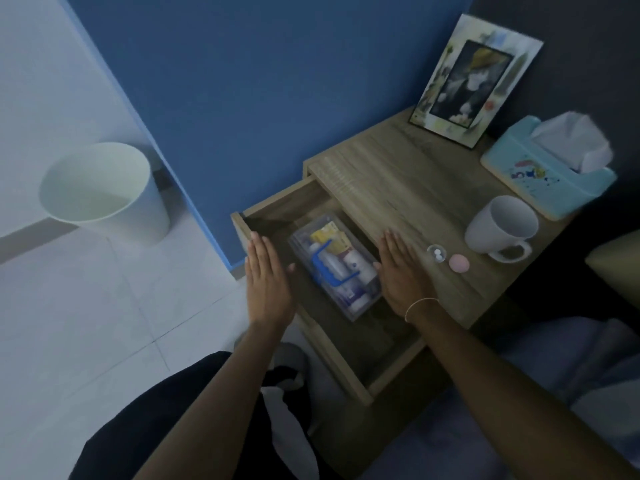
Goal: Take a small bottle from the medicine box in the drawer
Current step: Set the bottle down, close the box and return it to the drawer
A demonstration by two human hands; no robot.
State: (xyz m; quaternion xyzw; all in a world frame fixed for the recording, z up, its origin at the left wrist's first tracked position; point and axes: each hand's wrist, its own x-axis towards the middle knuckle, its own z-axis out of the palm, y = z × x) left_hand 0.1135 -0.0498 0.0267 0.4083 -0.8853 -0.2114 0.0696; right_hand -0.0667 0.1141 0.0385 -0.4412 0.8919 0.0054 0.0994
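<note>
The wooden drawer (273,209) of the bedside table stands pulled out. Inside it lies a clear plastic medicine box (360,308) with a blue handle, holding several small white bottles (360,266) and yellow packets. My left hand (268,282) hovers flat, fingers straight, just left of the box. Just right of the box is my right hand (403,271), also flat with straight fingers, over the table's front edge. Neither hand holds anything, and whether they touch the box is unclear.
On the tabletop (391,181) stand a white mug (502,226), a small clear cap with pills (437,252), a pink round lid (459,263), a light blue tissue box (547,174) and a picture frame (474,81). A white bin (104,192) stands on the floor at left.
</note>
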